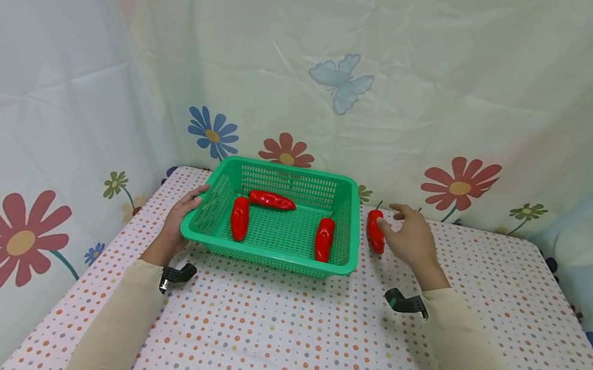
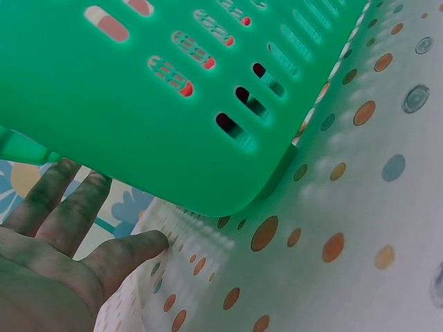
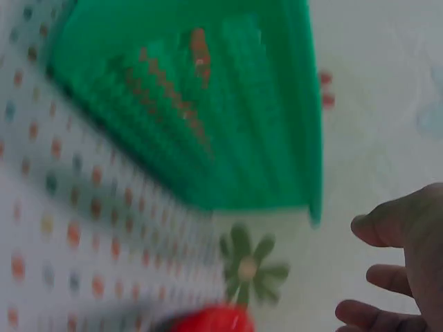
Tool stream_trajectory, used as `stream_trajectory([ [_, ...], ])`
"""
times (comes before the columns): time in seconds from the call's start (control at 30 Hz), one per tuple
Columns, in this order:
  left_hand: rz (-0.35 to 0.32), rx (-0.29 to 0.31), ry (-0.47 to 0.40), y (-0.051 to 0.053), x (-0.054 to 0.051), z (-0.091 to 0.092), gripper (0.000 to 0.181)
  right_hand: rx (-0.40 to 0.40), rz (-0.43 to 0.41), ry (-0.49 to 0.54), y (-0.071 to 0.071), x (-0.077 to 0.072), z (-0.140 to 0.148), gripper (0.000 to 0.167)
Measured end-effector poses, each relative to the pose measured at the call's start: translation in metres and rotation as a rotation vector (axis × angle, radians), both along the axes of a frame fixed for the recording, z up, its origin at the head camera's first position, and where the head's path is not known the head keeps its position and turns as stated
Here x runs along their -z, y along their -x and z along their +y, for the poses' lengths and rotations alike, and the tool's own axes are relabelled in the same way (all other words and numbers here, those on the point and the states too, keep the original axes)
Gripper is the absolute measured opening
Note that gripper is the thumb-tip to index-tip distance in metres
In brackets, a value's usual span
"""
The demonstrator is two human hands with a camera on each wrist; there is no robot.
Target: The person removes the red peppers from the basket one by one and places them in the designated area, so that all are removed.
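Curtain [image 1: 261, 60], pale and creased, hangs behind and to the left of the scene, printed with red and blue flowers [image 1: 20, 242] and a light-blue butterfly [image 1: 342, 83]. In front of it spreads a white cloth [image 1: 259, 332] dotted in orange, red and grey-blue. A green basket [image 1: 267, 255], shallow and slotted, sits upright toward the cloth's far edge. Two cream sleeves [image 1: 110, 328] reach in from the near side, one at either flank.

The left hand [image 1: 179, 215] rests at the basket's left end, its fingers nearly straight with the tips against the rim and the thumb apart, steadying contact rather than a grip. The right hand [image 1: 411, 236] is beyond the basket's right end, thumb and fingers parted and holding nothing. Its thumb appears just beside a red pepper [image 1: 375, 232] lying on the cloth near the basket; the right wrist view is blurred, and whether the two touch cannot be told.

A black wrist camera [image 1: 406, 303] is worn at the right cuff and another at the left. Three more peppers lie inside the basket: the left pepper [image 1: 240, 219] and the right pepper [image 1: 324, 240] point front to back, while the rear pepper [image 1: 272, 200] lies crosswise near the back wall. Smallest is the outside pepper's dark stalk [image 1: 379, 205], aimed at the curtain.
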State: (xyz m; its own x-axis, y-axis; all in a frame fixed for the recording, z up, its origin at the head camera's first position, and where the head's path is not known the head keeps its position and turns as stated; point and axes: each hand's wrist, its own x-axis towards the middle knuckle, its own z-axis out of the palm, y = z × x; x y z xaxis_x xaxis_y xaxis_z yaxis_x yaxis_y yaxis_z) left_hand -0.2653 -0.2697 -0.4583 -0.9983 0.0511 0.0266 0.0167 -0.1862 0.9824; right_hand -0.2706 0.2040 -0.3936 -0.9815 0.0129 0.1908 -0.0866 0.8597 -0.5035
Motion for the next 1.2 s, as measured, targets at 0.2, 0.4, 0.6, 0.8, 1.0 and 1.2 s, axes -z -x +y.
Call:
stream_trajectory([
  [0.2, 0.003, -0.001, 0.006, 0.000, 0.000, 0.000, 0.049, -0.266, 0.085, 0.069, -0.011, -0.019, -0.049, 0.050],
  [0.4, 0.011, 0.010, 0.017, 0.001, -0.001, 0.001, 0.050, -0.318, -0.073, -0.036, -0.011, -0.027, -0.086, 0.055],
  [0.6, 0.008, 0.002, 0.023, 0.001, 0.001, 0.000, 0.050, -0.299, -0.068, -0.314, -0.006, -0.021, -0.106, 0.064],
  [0.8, 0.010, -0.007, 0.028, -0.001, 0.002, -0.003, 0.049, -0.350, -0.025, -0.320, 0.000, -0.010, -0.115, 0.071],
  [1.0, 0.007, -0.017, 0.041, -0.003, 0.002, -0.002, 0.048, -0.364, -0.091, -0.375, 0.006, 0.005, -0.122, 0.075],
  [1.2, 0.000, -0.011, 0.030, 0.000, 0.001, 0.000, 0.048, -0.360, -0.179, -0.543, 0.008, 0.011, -0.129, 0.076],
])
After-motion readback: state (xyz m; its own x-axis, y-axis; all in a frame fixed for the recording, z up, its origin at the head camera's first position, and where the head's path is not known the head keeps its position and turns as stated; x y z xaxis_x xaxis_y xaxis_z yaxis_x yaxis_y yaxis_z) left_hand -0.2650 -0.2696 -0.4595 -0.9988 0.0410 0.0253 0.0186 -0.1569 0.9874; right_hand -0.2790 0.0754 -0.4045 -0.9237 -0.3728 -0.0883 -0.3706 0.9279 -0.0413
